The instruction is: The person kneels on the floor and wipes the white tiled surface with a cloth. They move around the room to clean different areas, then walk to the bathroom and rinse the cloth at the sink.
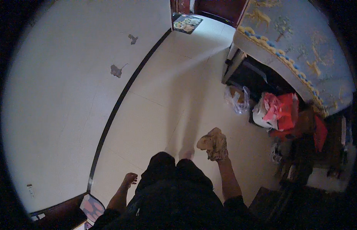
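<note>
My right hand [221,155] is mostly hidden behind a crumpled brown cloth [215,143], which it holds out in front of me, over the tiled floor. The cloth is bunched, with a rounded flap at its left side. My left hand [130,179] hangs low beside my left thigh, with its fingers partly curled and no object seen in it. Between the hands are my dark-clothed legs [162,165], and part of a foot shows in front of the right knee.
A pale wall [60,95] with peeled patches runs along the left. On the right stands furniture under a patterned cloth cover [293,43], with a clear plastic bag [239,100] and a red bag [286,110] by it. A printed doormat [187,24] lies by the far doorway.
</note>
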The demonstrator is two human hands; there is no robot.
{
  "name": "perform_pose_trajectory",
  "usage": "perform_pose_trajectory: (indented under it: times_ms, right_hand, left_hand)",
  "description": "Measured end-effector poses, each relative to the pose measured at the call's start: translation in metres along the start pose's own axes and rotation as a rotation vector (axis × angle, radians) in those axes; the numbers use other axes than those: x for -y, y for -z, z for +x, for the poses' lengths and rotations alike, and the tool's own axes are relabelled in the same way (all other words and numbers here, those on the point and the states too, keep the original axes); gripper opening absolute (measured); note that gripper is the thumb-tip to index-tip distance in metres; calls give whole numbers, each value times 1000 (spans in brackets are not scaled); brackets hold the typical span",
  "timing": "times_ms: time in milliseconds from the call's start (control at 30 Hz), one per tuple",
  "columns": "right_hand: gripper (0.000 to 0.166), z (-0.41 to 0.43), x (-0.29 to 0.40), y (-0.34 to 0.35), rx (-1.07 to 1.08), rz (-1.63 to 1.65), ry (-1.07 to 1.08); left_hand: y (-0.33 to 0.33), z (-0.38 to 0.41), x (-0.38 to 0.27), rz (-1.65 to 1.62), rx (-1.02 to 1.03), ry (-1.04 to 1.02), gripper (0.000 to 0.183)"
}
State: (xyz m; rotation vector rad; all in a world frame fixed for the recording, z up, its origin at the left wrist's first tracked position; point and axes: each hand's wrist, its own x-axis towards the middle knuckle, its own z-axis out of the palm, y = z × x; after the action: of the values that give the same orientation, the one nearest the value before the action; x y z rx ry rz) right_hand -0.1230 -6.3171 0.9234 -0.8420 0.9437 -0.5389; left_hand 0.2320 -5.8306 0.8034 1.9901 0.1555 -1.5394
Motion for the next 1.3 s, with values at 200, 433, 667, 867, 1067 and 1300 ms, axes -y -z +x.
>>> perform_pose_trajectory:
  times_ms: [200,433,667,867,1067,1300]
  right_hand:
    - [42,151,103,-16,256,-584,482]
    - [37,301,119,14,63,-688,217]
    - [40,413,178,8,25,-57,157]
    - [45,541,250,-15,66,-201,106]
    - [52,749,333,-27,-6,-374,88]
    - [58,960,421,-54,152,518,-75]
  left_hand:
    - [-33,64,-72,253,37,-118,31]
    - [-41,195,-286,-85,167,-137,20]
    - [-31,310,-637,150,176,-423,36]
    - [-179,230,-969,54,542,-698,45]
    - [-268,172,-1165,-83,1188,-778,52]
    - [-330,131,-1346,-47,1959,-990,63]
